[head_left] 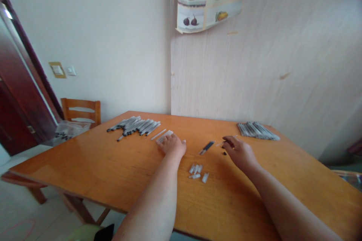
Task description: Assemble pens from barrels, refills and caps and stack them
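Note:
My left hand (172, 145) lies flat with its fingers stretched over a small row of clear pen barrels (160, 139). One more clear barrel (158, 134) rests just left of that row. My right hand (239, 151) is at the right of the table, its fingers curled together over small black pen parts (224, 153); what is between the fingertips is hidden. Several pen refills (207, 147) with dark ink sit in a bunch between both hands. Nearer to me are several clear pen caps (195, 169), with one cap (205, 177) apart.
A large pile of clear pens with black ends (135, 125) covers the back left of the wooden table (135, 173). Many dark-filled refills or pens (257, 130) lie at the back right. A chair (82, 111) and a plastic bag with black parts (66, 131) stand beyond the left edge.

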Demonstrator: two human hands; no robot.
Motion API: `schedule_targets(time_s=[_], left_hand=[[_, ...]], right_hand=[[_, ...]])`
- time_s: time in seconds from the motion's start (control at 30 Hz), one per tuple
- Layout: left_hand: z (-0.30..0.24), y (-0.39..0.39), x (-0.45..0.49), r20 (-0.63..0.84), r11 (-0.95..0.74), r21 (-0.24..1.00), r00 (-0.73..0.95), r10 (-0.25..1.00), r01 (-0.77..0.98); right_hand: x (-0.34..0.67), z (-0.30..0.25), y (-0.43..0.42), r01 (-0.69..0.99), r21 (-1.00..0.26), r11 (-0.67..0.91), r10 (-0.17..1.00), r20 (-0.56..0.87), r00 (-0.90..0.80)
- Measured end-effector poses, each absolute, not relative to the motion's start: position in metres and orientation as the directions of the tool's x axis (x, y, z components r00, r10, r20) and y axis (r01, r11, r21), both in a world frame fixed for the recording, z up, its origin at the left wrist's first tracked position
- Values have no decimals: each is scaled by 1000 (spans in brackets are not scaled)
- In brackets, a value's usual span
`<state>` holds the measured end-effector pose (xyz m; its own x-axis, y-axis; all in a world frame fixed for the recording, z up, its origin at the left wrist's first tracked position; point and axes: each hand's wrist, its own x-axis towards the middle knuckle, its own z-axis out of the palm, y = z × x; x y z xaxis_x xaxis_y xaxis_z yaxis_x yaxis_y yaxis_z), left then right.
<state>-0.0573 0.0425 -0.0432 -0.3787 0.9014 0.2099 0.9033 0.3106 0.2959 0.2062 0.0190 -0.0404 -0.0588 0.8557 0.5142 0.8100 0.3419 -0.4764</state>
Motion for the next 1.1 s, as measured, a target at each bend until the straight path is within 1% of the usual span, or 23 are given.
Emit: schedule_targets(time_s=[0.07,0.2,0.27,0.47,0.67,0.8,0.97,1.1], left_hand=[[-43,41,-57,223,308,301,-381,897,902],[-42,39,-56,307,261,307,-355,883,915],[-42,39,-56,324,269,298,-362,874,916],[-45,42,-60,296,313,275,-390,872,909],[-46,44,-62,246,273,247,-333,910,930],[-45,44,-63,263,255,253,-320,910,933],[-45,42,-62,325,287,264,-365,873,921],[-47,43,-63,291,309,276,-386,875,910]], right_hand=[[206,-40,19,806,-484,341,857,512,-55],[205,-39,18,810,-487,327,858,511,-39],[205,-38,18,815,-482,321,858,512,-35],[205,-38,19,818,-468,335,847,530,-44],[207,-38,19,816,-462,347,840,540,-52],[206,-38,19,812,-467,349,836,547,-45],[207,-39,20,810,-474,346,837,546,-38],[207,-38,20,808,-480,341,839,543,-31]])
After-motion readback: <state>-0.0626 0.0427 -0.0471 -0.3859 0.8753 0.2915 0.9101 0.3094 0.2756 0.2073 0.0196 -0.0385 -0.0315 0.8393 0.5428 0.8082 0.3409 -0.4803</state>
